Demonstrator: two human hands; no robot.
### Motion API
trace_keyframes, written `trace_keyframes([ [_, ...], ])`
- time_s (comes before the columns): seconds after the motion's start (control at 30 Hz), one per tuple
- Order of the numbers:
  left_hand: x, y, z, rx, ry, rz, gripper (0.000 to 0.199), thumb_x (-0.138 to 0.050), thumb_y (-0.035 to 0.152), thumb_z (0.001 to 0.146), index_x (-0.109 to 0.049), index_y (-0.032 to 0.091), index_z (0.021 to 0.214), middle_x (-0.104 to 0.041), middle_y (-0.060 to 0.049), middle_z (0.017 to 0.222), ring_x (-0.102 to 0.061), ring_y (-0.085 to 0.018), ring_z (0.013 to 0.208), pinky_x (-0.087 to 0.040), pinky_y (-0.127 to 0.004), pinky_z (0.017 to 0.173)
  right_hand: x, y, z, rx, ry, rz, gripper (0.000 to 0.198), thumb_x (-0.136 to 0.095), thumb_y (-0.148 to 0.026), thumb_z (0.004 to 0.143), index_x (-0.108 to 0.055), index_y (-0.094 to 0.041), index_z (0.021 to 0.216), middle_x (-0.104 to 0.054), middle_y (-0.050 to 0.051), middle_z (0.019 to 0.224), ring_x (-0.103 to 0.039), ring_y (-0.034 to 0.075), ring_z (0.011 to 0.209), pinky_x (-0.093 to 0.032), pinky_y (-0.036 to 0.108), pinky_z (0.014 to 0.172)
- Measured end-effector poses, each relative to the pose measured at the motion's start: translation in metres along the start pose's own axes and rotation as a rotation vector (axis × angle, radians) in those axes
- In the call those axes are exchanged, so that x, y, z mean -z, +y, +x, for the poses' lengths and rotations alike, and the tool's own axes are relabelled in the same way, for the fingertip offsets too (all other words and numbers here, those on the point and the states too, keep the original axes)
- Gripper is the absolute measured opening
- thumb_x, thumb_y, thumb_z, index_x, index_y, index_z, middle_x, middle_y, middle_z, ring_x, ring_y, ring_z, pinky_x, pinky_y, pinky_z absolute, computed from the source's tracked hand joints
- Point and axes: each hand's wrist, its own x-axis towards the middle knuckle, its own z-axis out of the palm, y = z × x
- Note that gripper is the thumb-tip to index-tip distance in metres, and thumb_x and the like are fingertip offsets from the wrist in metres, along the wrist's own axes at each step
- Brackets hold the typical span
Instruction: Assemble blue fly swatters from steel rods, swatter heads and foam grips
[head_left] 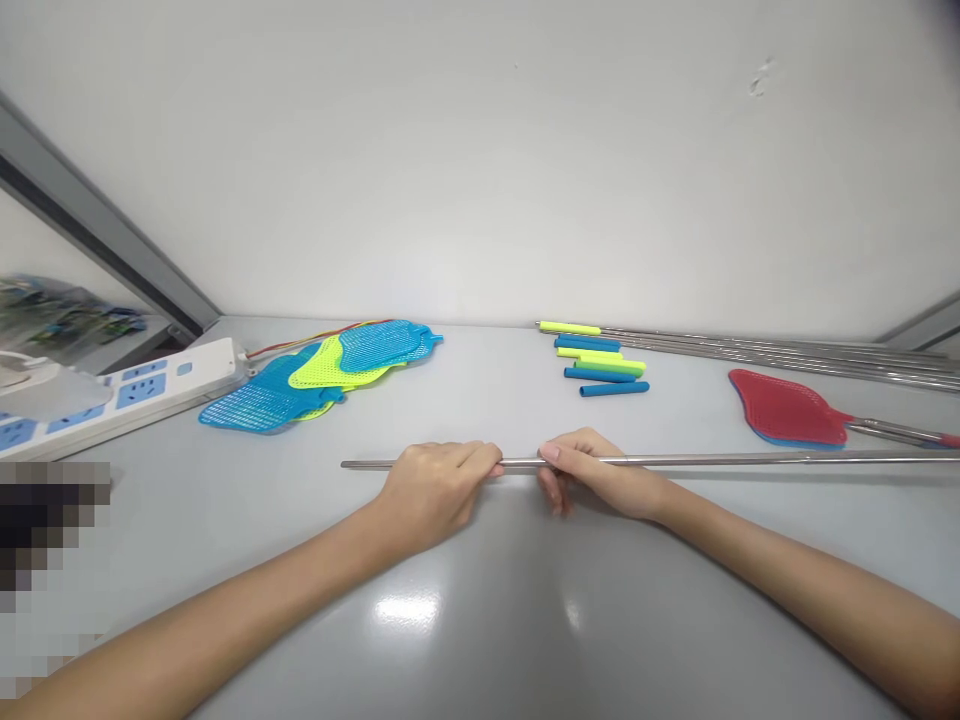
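Note:
A long, thin telescopic metal rod (697, 460) lies level across my view, its right end running out of the picture. My left hand (439, 490) is wrapped around it near its left end, which sticks out past the knuckles. A short way to the right, my right hand (585, 470) pinches the same rod between thumb and fingers, with the lower fingers curled beneath. Beyond my hands, blue and yellow grip sleeves (613, 388) lie in a loose group. To the left is a stack of blue and yellow mesh fly swatter heads (337, 362).
Several metal rods (750, 348) lie along the wall at the right, one with a yellow sleeve. Red and blue fly swatters (787, 405) rest in front of them. A white power strip (142, 392) with cables sits at the left on the grey table (480, 620).

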Motion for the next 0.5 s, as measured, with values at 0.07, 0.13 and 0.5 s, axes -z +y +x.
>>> trace_keyframes([
  [0.07, 0.0, 0.0, 0.001, 0.0, 0.009, -0.016, 0.02, -0.033, 0.023, 0.082, -0.05, 0.018, 0.073, -0.056, 0.004, 0.057, -0.051, -0.009, 0.049, -0.032, -0.021, 0.045, 0.0, 0.002, -0.001, 0.023, 0.024, 0.024, 0.04, -0.038, -0.041, 0.08, -0.052, -0.012, 0.056, -0.051, 0.002, 0.052, -0.048, 0.01, 0.05, -0.039, 0.024, 0.053],
  [0.13, 0.001, 0.001, 0.002, 0.007, 0.022, -0.038, 0.02, -0.034, 0.025, 0.082, -0.051, 0.018, 0.075, -0.056, 0.003, 0.059, -0.052, -0.009, 0.052, -0.034, -0.021, 0.047, 0.0, 0.005, -0.002, 0.072, 0.091, 0.053, 0.042, -0.037, -0.04, 0.08, -0.051, -0.012, 0.052, -0.05, 0.002, 0.049, -0.047, 0.01, 0.049, -0.038, 0.024, 0.053],
  [0.5, 0.003, 0.0, 0.006, 0.046, 0.085, 0.0, 0.019, -0.036, 0.022, 0.083, -0.052, 0.014, 0.088, -0.055, -0.003, 0.068, -0.046, -0.013, 0.063, -0.035, -0.026, 0.059, 0.001, 0.017, 0.006, 0.278, 0.572, 0.33, 0.048, -0.043, -0.035, 0.078, -0.029, -0.016, 0.036, -0.022, -0.004, 0.035, -0.035, 0.007, 0.035, -0.025, 0.024, 0.043],
])
